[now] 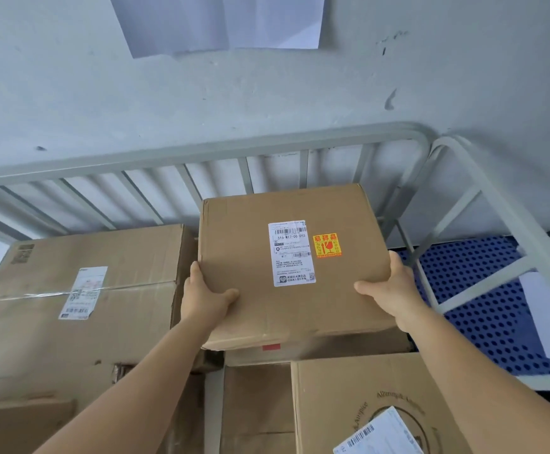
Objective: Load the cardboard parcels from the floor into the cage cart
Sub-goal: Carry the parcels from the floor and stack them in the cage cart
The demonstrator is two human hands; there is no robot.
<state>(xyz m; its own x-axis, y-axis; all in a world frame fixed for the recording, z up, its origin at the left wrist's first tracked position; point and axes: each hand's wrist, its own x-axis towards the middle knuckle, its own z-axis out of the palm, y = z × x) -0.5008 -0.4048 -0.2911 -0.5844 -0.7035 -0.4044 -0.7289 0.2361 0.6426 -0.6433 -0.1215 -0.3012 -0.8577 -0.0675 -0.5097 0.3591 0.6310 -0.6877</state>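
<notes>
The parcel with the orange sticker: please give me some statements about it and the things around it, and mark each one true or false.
1. Both hands hold the parcel with the orange sticker, the left hand and the right hand at its near corners. True.
2. The parcel carries no shipping label. False: a white label sits beside the orange sticker.
3. A larger taped box stands to its left. True.
4. The cart rail behind it is red. False: it is pale grey.
5. The perforated panel at the right is blue. True.
</notes>
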